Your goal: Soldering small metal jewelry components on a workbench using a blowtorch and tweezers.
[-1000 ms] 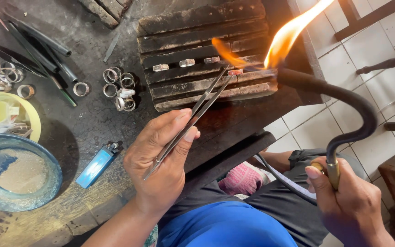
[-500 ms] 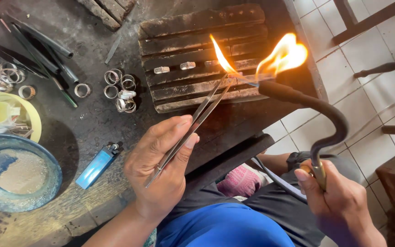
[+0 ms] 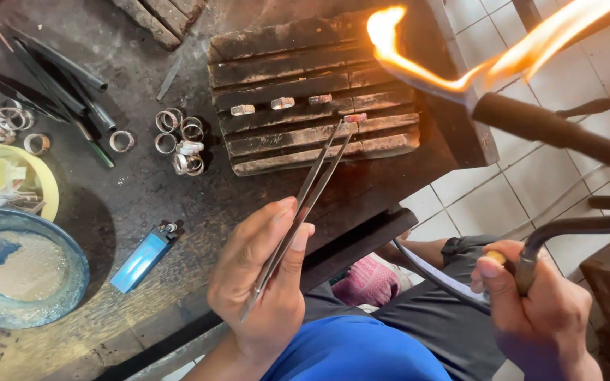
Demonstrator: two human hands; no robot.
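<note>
Here, workbench [image 3: 142,190]: dark, scorched top filling the left and middle of the view; its edge runs diagonally past the person's lap
Soldering block [image 3: 312,92]: charred, ridged slab at the top centre of the bench, with several small pale metal pieces lying along its grooves
Torch [image 3: 566,141]: dark curved pipe arching in from the right, its nozzle above the right end of the block; an orange flame streams from it up and to the left
Bowl [image 3: 22,264]: round blue-grey dish at the lower left, holding pale liquid
Yellow dish [image 3: 44,183]: just behind the bowl, partly cut off by the left edge
Right hand [image 3: 531,310]: fingers closed round the torch's lower stem, over the tiled floor well off the bench
Left hand [image 3: 266,279]: thumb and fingers pressed together on the tweezers, below the block
Tweezers [image 3: 305,197]: long, thin and grey; the tips meet on a small reddish piece [image 3: 355,118] resting on the block's right side
Lighter [image 3: 142,255]: blue, lying flat beside the bowl
Rings [image 3: 181,137]: cluster of silver bands left of the block; more lie near the rod tools at the far left
</note>
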